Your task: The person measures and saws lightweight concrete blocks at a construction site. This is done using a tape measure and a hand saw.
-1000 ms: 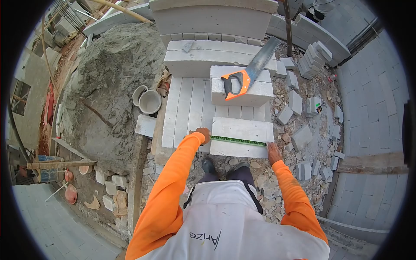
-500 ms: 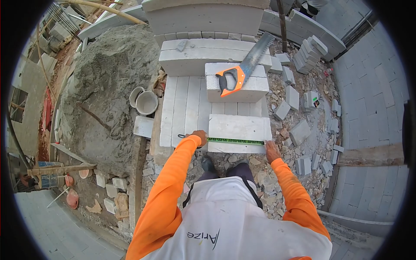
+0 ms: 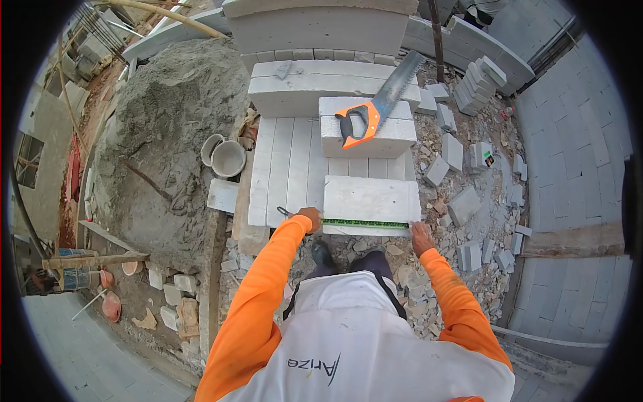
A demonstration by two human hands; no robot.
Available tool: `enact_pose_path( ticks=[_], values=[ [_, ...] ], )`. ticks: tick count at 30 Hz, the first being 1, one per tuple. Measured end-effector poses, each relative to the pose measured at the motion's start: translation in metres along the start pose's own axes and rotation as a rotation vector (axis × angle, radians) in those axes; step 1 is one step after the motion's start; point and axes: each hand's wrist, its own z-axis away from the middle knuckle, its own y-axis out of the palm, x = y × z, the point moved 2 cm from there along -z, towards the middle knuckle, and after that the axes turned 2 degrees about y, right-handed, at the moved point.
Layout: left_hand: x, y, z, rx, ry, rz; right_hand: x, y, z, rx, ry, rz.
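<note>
A green tape measure (image 3: 365, 223) stretches across a white lightweight block (image 3: 370, 194), close to its near edge. Its case end is in my left hand (image 3: 309, 218), fingers wrapped round it at the block's left side, with a dark wrist strap sticking out. My right hand (image 3: 422, 238) pinches the tape's free end at the block's right near corner. Beyond, a handsaw (image 3: 375, 107) with an orange and black handle lies on another white block (image 3: 367, 139).
Long white blocks (image 3: 278, 167) lie side by side under the measured one. Left are two buckets (image 3: 228, 159) and a heap of grey sand or mortar (image 3: 167, 100). Rubble and loose blocks (image 3: 464, 204) cover the ground at right. A person (image 3: 483, 9) is partly visible at the top.
The tape has shifted slightly toward me, nearer the block's front edge. My left hand has moved a little down with it; my right hand has dropped slightly.
</note>
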Motion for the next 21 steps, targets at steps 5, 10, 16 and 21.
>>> enact_pose_path(
  ticks=[5, 10, 16, 21],
  values=[
    [0.002, 0.004, 0.004, -0.003, 0.012, 0.002, 0.003, -0.002, 0.004, -0.002, -0.004, -0.014],
    [0.003, 0.010, 0.005, -0.004, 0.013, -0.017, 0.007, -0.003, 0.012, 0.027, 0.037, -0.051],
    [0.001, 0.014, 0.013, 0.027, -0.022, 0.008, 0.005, 0.002, 0.019, 0.017, -0.012, -0.023],
    [0.002, 0.021, 0.017, 0.016, -0.053, -0.007, 0.010, 0.001, 0.024, 0.040, -0.002, -0.056]
  ],
)
